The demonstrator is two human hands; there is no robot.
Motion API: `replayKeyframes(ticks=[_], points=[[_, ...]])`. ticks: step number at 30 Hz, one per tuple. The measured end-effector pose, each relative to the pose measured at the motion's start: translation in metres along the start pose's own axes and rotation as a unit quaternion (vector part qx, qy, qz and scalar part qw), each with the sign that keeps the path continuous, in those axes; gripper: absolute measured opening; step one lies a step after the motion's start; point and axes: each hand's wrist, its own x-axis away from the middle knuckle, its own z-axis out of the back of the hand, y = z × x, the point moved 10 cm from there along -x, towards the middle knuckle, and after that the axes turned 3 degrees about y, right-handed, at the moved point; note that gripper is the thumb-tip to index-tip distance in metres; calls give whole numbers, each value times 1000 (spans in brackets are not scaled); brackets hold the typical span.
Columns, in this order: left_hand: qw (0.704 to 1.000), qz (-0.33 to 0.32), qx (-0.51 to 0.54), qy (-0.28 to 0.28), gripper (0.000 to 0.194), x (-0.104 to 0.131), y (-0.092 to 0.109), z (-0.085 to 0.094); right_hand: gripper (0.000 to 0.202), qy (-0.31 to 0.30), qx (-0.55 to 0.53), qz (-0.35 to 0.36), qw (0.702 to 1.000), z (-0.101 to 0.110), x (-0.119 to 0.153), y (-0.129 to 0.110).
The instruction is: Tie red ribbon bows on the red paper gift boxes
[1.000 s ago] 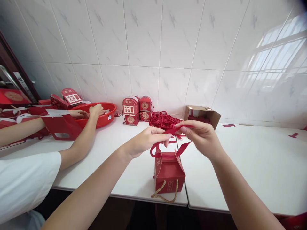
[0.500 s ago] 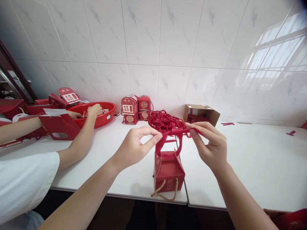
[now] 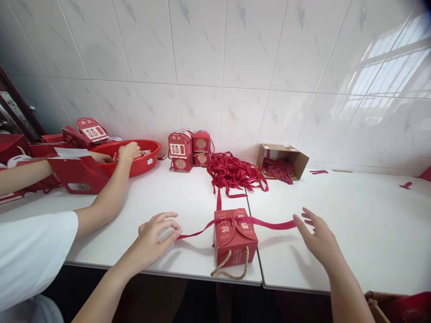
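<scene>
In the lower middle of the frame, a red box [image 3: 235,242] stands near the front edge of the white counter [image 3: 336,251], its top flaps folded down and a twisted rope handle [image 3: 247,256] hanging on the near side. A red ribbon [image 3: 269,224] lies across the top of the box, gathered in the middle, with its two ends drawn out sideways. The left hand [image 3: 153,240], left of the box, pinches one end between thumb and forefinger. The right hand [image 3: 318,237], right of the box, has its fingers spread, the other end at the thumb tip; whether it grips there I cannot tell. Behind the box lies a tangled ribbon pile [image 3: 232,170], between stacked small boxes [image 3: 181,152] and an open cardboard carton [image 3: 301,165] holding red strips. At the left of the frame, a co-worker's arms reach to a red basin [image 3: 148,166].
</scene>
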Motion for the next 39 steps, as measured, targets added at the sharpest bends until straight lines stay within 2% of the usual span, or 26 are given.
replayKeyframes(ticks=[2,3,5,7,9,12,14,20,27,30,33,36,39], points=[[998,-25,58,31,22,-5,27,0,51,2,-17,61,998,-5,4,-33],[994,-38,95,28,21,-7,42,-3,47,-23,-36,101,994,-12,8,-54],[985,-57,161,3,20,-9,70,-16,43,-122,-72,185,972,-33,22,-96],[977,-67,203,-2,19,-9,93,-27,50,-227,-90,248,937,-55,40,-130],[971,-69,227,12,19,-9,106,-36,60,-303,-104,286,903,-71,56,-152],[970,-69,227,47,18,-9,114,-43,61,-358,-133,313,869,-85,65,-171],[971,-75,218,62,18,-9,115,-45,62,-370,-152,315,861,-89,65,-175],[971,-73,217,68,17,-9,114,-48,71,-359,-187,306,862,-92,63,-172],[967,-70,234,72,18,-8,110,-52,78,-373,-211,292,855,-92,67,-172],[964,-37,247,87,27,-11,99,-56,61,-371,-199,266,867,-90,65,-165],[964,29,249,90,37,-15,81,-64,43,-332,-198,207,899,-86,56,-150],[958,62,272,61,40,-18,73,-73,40,-321,-181,127,921,-90,50,-130],[953,65,294,33,39,-18,75,-77,31,-336,-173,77,923,-98,50,-118]])
